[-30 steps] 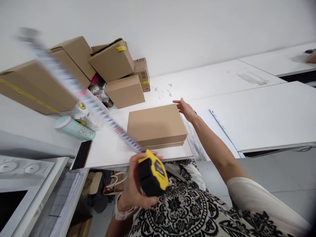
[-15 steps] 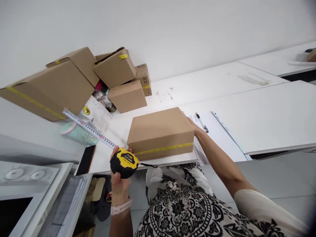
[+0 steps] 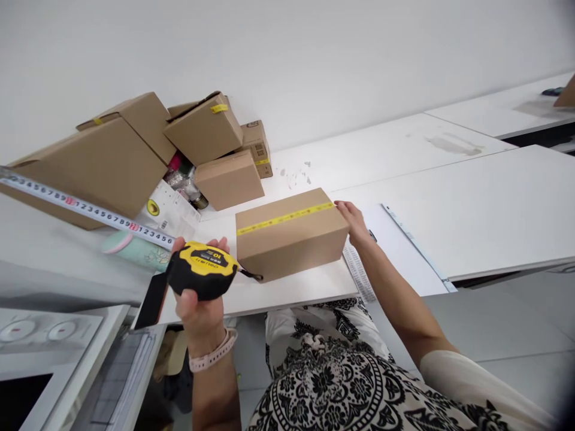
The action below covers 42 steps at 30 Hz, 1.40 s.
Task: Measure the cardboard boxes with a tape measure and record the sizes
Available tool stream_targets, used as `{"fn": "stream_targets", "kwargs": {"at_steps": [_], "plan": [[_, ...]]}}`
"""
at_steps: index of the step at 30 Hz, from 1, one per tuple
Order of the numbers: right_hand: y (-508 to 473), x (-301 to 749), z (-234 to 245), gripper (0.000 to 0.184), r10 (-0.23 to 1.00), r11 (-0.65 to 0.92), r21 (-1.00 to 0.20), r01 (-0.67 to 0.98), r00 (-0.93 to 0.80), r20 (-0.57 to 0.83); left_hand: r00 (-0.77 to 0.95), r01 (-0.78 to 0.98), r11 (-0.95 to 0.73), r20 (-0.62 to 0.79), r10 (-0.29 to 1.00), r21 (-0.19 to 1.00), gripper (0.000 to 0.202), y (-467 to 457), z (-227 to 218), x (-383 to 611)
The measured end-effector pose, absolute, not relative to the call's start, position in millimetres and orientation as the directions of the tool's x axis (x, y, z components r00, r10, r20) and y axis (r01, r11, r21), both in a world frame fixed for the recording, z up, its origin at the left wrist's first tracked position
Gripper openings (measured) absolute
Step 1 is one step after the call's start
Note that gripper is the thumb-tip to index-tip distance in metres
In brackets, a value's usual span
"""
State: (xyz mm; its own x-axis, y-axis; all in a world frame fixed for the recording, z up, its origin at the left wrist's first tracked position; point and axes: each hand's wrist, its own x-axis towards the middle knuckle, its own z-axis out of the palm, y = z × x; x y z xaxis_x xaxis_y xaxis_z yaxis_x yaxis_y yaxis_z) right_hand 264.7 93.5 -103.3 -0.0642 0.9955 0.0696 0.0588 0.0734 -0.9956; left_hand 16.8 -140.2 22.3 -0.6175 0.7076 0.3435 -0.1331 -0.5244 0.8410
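My left hand grips a yellow and black tape measure over the table's front edge. Its white blade runs out up and to the left, past the frame's edge. A closed cardboard box with a yellow tape line along its top stands on the white table in front of me. My right hand is pressed against the box's right end, fingers curled over its top corner.
A pile of cardboard boxes leans against the wall at the back left. A mint-green bottle, a black phone and a white carton lie left of the box. Printed sheets and a pen lie to its right.
The box has been tipped so its yellow-taped face is now on top. My left hand has moved left with the tape measure, and the blade reaches farther out to the left.
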Motion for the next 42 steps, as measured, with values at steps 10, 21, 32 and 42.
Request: {"fn": "stream_targets", "kwargs": {"at_steps": [10, 21, 32, 42], "plan": [[73, 267, -36, 0.036, 0.957, 0.289, -0.956, -0.041, 0.03, 0.288, 0.223, -0.54, 0.146, -0.026, 0.974, 0.829, 0.086, -165, -8, 107], [130, 240, -11, 0.046, 0.895, 0.303, -0.937, 0.172, -0.39, 0.217, 0.436, -0.589, 0.429, -0.178, 0.882, 0.685, 0.08, -170, 5, 146], [157, 216, -20, 0.017, 0.89, 0.038, -0.995, 0.095, -0.455, -0.009, 0.486, -0.561, 0.506, -0.233, 0.842, 0.656, 0.08, -171, -6, 153], [156, 217, -21, 0.012, 0.893, -0.094, -0.994, -0.063, -0.446, -0.057, 0.547, -0.523, 0.549, -0.237, 0.803, 0.652, 0.088, -166, -11, 159]]}}
